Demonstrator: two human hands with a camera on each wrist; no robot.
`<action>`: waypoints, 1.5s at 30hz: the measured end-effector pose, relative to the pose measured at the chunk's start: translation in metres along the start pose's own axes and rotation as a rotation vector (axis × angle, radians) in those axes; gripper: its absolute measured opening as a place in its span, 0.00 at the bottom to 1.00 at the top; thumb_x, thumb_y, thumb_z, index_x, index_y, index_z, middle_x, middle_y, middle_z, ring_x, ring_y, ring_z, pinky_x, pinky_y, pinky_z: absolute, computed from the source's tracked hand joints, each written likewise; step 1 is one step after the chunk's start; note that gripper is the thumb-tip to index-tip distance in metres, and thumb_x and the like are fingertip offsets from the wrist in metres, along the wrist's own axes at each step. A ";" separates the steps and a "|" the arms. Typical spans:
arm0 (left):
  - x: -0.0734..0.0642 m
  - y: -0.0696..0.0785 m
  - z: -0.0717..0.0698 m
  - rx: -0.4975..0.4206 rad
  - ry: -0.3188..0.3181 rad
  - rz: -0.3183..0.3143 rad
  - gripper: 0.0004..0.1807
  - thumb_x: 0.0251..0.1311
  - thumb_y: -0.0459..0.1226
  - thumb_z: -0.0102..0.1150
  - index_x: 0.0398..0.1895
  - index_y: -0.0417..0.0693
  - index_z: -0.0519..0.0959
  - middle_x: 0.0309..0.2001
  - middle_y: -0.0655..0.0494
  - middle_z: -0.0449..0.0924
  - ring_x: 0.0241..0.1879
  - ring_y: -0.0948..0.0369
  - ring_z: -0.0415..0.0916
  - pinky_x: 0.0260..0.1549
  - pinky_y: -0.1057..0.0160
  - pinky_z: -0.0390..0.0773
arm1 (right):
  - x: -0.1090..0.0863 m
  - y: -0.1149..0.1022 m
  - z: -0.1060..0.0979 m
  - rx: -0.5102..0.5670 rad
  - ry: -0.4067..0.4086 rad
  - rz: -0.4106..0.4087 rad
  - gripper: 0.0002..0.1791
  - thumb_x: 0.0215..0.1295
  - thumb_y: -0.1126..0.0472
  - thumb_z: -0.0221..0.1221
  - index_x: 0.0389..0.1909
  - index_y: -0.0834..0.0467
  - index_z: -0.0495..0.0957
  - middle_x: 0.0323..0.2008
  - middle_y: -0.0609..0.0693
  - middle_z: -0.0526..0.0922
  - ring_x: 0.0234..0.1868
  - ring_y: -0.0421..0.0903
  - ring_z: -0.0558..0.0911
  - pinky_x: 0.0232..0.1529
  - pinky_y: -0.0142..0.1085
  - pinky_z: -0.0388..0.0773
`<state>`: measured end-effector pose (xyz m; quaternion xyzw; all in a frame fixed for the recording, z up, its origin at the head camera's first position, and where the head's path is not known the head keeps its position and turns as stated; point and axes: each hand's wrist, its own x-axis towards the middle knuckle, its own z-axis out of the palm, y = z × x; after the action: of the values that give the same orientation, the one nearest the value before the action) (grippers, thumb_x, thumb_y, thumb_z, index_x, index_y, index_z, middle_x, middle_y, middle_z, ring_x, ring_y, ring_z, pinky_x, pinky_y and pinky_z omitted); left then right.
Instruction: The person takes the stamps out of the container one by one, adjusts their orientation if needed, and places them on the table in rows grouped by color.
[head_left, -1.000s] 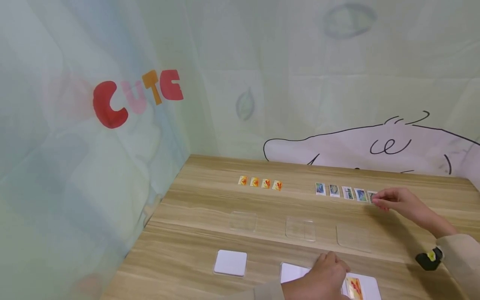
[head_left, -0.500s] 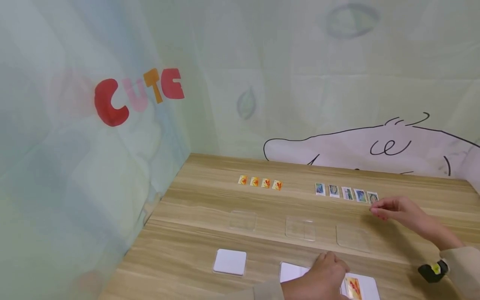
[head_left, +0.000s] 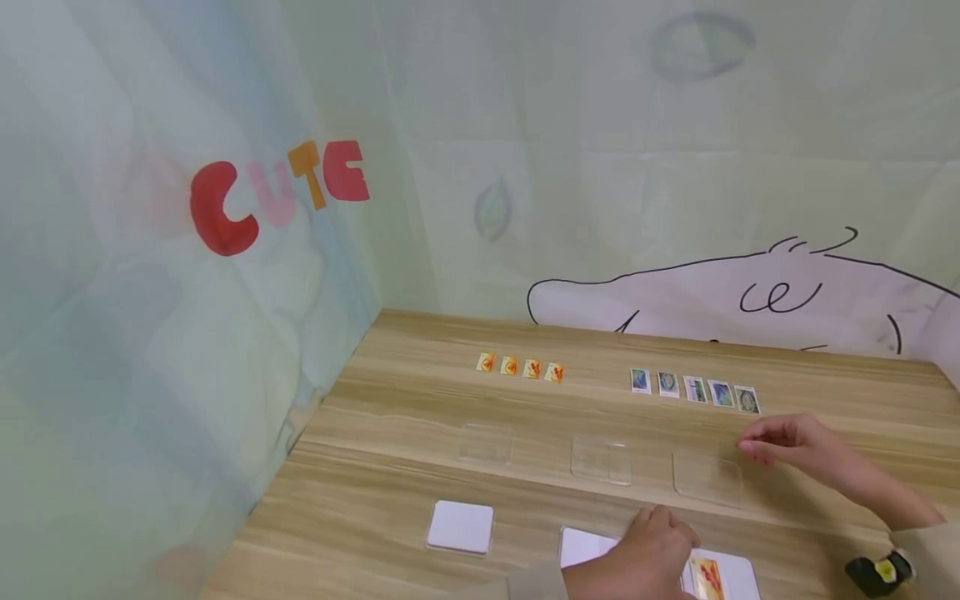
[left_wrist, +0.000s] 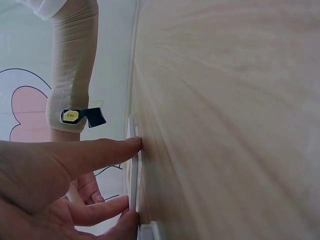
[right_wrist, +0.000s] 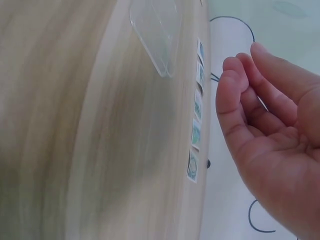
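Observation:
My right hand (head_left: 798, 450) hovers over the table just right of a clear plastic piece (head_left: 707, 477), fingers loosely curled, nothing in its grasp in the right wrist view. Beyond it lies a row of several blue-green picture stamps (head_left: 694, 389). My left hand (head_left: 637, 554) is low at the front, at a white card (head_left: 587, 546). In the left wrist view its thumb and fingertips hold the edges of the thin white piece. An orange stamp (head_left: 707, 578) sits on the white card (head_left: 738, 575) to its right, partly hidden by the hand.
Several orange stamps (head_left: 532, 368) form another row at the back left. Two more clear plastic pieces, one at left (head_left: 485, 443) and one in the middle (head_left: 601, 460), lie flat. A white card stack (head_left: 461, 527) lies front left on the wooden table (head_left: 337, 500), which backs onto printed cloth (head_left: 450, 167).
My right hand has drawn back from the rightmost blue-green stamp toward the near side, leaving that stamp in full view at the row's end. My left hand stays in place.

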<state>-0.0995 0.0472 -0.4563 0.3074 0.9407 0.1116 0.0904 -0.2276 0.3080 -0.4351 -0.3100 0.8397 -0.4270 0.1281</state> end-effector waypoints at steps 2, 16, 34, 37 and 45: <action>0.000 0.000 0.000 0.013 0.006 0.001 0.34 0.44 0.57 0.77 0.56 0.57 0.81 0.47 0.64 0.75 0.46 0.70 0.63 0.49 0.73 0.63 | -0.002 -0.001 0.003 0.002 -0.009 -0.004 0.08 0.71 0.70 0.56 0.42 0.72 0.80 0.31 0.50 0.84 0.30 0.40 0.78 0.30 0.33 0.78; 0.001 0.001 0.002 -0.023 -0.014 -0.012 0.34 0.44 0.55 0.78 0.56 0.57 0.81 0.46 0.64 0.74 0.45 0.70 0.63 0.48 0.73 0.63 | -0.009 -0.003 0.020 0.073 -0.052 -0.087 0.06 0.70 0.73 0.55 0.41 0.69 0.81 0.30 0.53 0.82 0.27 0.42 0.78 0.26 0.35 0.77; 0.000 0.000 0.002 -0.055 -0.006 -0.008 0.35 0.43 0.57 0.78 0.55 0.56 0.81 0.45 0.64 0.74 0.44 0.70 0.63 0.47 0.73 0.64 | -0.017 -0.010 0.038 0.143 -0.110 -0.104 0.06 0.69 0.73 0.56 0.40 0.66 0.82 0.30 0.55 0.83 0.27 0.41 0.79 0.25 0.36 0.78; 0.000 -0.001 0.002 -0.068 -0.009 -0.014 0.36 0.43 0.58 0.78 0.56 0.56 0.81 0.45 0.64 0.74 0.45 0.70 0.64 0.47 0.73 0.64 | -0.018 -0.008 0.041 0.155 -0.115 -0.134 0.07 0.69 0.75 0.56 0.40 0.66 0.82 0.29 0.52 0.83 0.27 0.39 0.78 0.24 0.36 0.77; -0.001 0.000 0.003 -0.057 0.011 -0.030 0.36 0.42 0.59 0.78 0.55 0.56 0.81 0.46 0.65 0.72 0.45 0.69 0.63 0.47 0.73 0.65 | -0.019 -0.007 0.048 0.198 -0.134 -0.168 0.08 0.68 0.77 0.55 0.39 0.67 0.81 0.29 0.54 0.83 0.27 0.39 0.79 0.25 0.35 0.78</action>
<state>-0.0979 0.0468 -0.4587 0.2898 0.9421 0.1385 0.0958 -0.1869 0.2858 -0.4590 -0.3928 0.7543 -0.4951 0.1776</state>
